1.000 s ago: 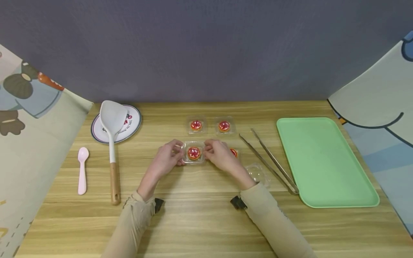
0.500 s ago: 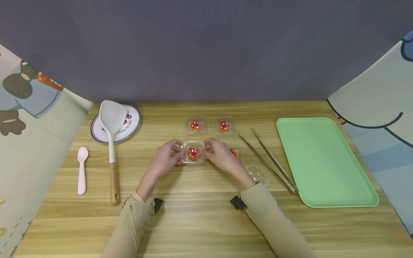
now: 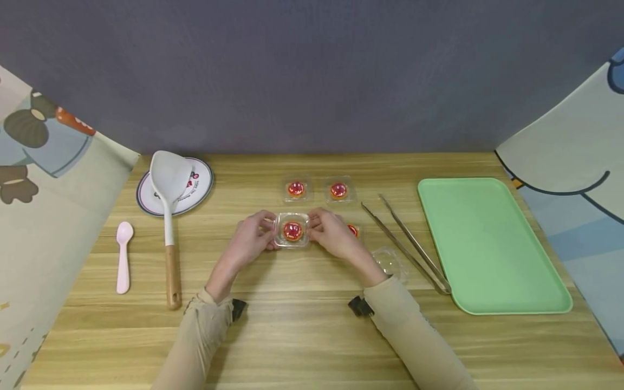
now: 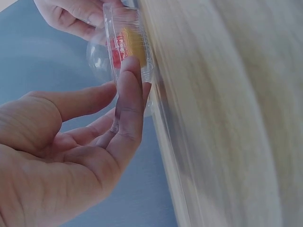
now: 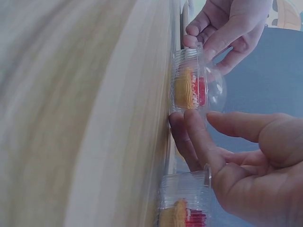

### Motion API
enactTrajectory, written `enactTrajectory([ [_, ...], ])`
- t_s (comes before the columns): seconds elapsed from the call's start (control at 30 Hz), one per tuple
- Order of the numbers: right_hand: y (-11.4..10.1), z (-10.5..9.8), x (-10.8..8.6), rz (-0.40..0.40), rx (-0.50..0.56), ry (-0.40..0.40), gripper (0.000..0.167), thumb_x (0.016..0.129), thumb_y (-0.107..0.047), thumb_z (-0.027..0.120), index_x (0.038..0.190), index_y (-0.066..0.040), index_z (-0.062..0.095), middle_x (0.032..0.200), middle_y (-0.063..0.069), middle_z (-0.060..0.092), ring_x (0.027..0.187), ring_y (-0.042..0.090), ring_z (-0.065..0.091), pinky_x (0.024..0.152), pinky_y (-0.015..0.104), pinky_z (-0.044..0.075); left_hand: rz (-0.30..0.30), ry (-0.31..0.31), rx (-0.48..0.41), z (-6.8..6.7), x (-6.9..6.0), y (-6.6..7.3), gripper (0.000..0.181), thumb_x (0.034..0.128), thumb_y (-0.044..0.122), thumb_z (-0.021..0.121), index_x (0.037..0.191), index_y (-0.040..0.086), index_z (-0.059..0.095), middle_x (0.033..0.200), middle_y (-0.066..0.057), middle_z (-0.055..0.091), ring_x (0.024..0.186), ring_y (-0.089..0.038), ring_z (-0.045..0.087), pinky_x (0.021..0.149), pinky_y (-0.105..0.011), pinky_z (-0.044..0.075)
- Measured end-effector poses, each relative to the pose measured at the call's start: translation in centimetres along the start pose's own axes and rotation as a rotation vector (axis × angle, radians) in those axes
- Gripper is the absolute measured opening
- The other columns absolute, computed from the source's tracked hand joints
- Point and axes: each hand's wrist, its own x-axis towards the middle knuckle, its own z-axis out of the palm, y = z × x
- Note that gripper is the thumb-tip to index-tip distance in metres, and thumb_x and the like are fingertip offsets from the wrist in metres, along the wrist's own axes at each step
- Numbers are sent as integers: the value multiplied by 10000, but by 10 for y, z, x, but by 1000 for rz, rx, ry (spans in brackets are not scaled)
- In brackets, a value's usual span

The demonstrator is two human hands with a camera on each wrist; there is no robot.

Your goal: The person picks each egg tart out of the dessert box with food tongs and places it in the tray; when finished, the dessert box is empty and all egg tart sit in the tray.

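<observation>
A clear domed box [image 3: 292, 238] with a red and yellow tart [image 3: 292, 231] inside stands on the table between both hands. My left hand [image 3: 249, 238] pinches its left edge; my right hand [image 3: 332, 232] pinches its right edge. In the left wrist view, the thumb and fingers of my left hand [image 4: 80, 142] meet the rim of the box [image 4: 113, 47]. The right wrist view has my right hand [image 5: 251, 156] at the near side of the box [image 5: 185, 90], its dome rounded outward. Another boxed tart [image 3: 353, 231] is partly hidden behind my right hand.
Two boxed tarts [image 3: 296, 189] [image 3: 338, 190] stand farther back. A clear lid [image 3: 388, 262] lies by the right forearm, near metal tongs [image 3: 407, 238] and a green tray [image 3: 492, 249]. At left are a pink spoon [image 3: 124, 260], a plate [image 3: 202, 187] and a white turner [image 3: 169, 176].
</observation>
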Motion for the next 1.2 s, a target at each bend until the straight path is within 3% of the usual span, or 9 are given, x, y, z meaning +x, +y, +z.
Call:
enactTrajectory([
  [0.23, 0, -1, 1, -2, -21, -4, 496, 1047, -20, 662, 1485, 140, 491, 1320, 260, 687, 1193, 363, 698, 1007, 394, 615, 5, -3, 8, -1, 1, 0, 357, 1004, -113, 642, 1351, -151, 567, 1165, -334, 702, 761, -267, 746, 697, -336, 677],
  [0.67, 0, -2, 0, -44, -15, -15, 416, 1030, 6, 668, 1411, 116, 541, 1264, 267, 708, 1164, 376, 708, 1001, 408, 618, -4, -5, 34, -1, 1, 0, 349, 1008, -105, 634, 1349, -140, 562, 1163, -316, 699, 769, -258, 737, 719, -383, 678],
  [0.97, 1, -1, 1, -17, -19, -15, 496, 1039, -12, 664, 1476, 143, 489, 1323, 279, 677, 1196, 391, 692, 1025, 428, 606, 2, -4, 38, -2, 0, 0, 334, 1005, -114, 628, 1333, -132, 569, 1142, -303, 702, 770, -268, 737, 720, -392, 678],
  [1.2, 2, -2, 0, -30, -2, -16, 433, 1028, 3, 677, 1417, 128, 535, 1271, 271, 694, 1167, 383, 698, 1011, 420, 611, -6, -7, 26, -1, 0, -1, 362, 1003, -111, 633, 1358, -120, 564, 1165, -302, 697, 793, -275, 738, 730, -394, 677],
])
